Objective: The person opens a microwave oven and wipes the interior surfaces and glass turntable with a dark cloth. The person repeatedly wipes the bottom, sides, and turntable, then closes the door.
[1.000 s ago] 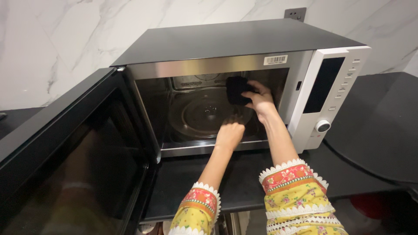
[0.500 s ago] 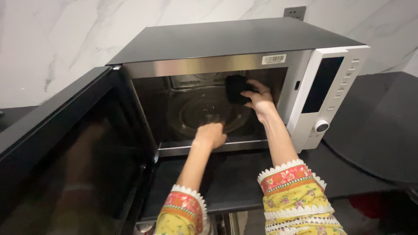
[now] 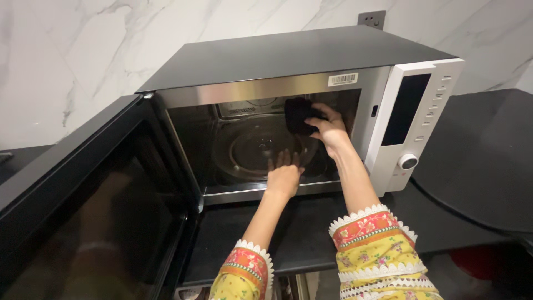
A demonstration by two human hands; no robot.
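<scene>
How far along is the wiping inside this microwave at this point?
Done: the microwave door stands fully open. In hand: the right hand presses a dark cloth against the upper back wall, while the left hand rests flat by the glass turntable. Left: I cannot tell which surfaces are already wiped; the turntable remains inside.

A home kitchen is showing here: a white and steel microwave oven (image 3: pixel 311 105) with its black glass door (image 3: pixel 83 211) hanging open is sitting on a dark matte tabletop (image 3: pixel 477 161). A white marble wall with grey veins (image 3: pixel 83 50) is rising behind, carrying a grey wall socket (image 3: pixel 372 19).
</scene>
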